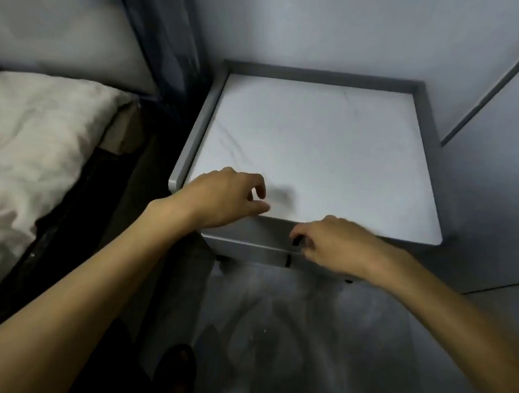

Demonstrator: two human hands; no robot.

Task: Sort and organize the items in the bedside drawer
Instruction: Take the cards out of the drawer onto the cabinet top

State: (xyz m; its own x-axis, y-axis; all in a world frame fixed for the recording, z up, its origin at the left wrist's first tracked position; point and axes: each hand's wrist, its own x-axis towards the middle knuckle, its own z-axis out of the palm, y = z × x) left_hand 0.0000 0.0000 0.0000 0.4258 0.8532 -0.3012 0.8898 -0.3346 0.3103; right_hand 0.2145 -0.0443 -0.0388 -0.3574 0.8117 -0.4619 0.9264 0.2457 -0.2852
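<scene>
Right hand [334,246] is down at the top drawer [268,230], fingers curled onto its small dark pull [296,242], set to draw it out, I'd say. The drawer's shut, contents hidden. Left hand [224,197] holds nothing, fingers loosely bent over the nightstand [316,139] top's front edge, probably to steady it.

carrier: grey bedside table [317,133] | top: pale, marbled, raised rim [320,74] on three sides | stands: on floor [275,318]
</scene>
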